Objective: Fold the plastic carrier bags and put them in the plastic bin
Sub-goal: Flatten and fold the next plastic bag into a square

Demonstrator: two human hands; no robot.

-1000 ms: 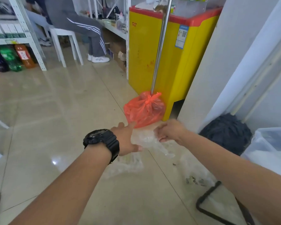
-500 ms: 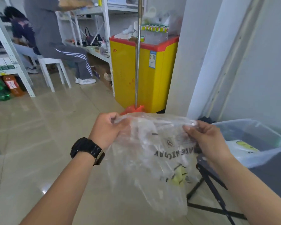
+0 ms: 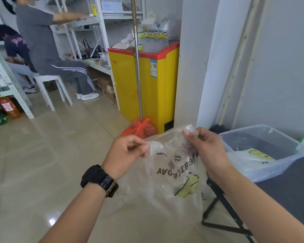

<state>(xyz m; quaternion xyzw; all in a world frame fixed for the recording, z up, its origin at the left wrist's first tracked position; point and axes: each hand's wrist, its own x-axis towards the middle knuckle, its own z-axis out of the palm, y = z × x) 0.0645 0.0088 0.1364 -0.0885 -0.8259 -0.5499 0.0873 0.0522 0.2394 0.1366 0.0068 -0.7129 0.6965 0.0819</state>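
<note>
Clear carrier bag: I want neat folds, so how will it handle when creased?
Probably floppy: the clear carrier bag hangs limp and wrinkled from the left hand and right hand. Likely very light: fingertip pinches alone carry it. The smooth film may slip.

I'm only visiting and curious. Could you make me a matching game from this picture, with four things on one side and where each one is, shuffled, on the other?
Things:
1. plastic bin
2. black watch
3. clear carrier bag
4. orange bag

Places:
a. pinched by the left hand and the right hand
b. on the dark table
c. on the floor by the yellow chest
d. strapped on the arm behind the left hand

Pairs: 1-b, 2-d, 3-a, 4-c.
</note>
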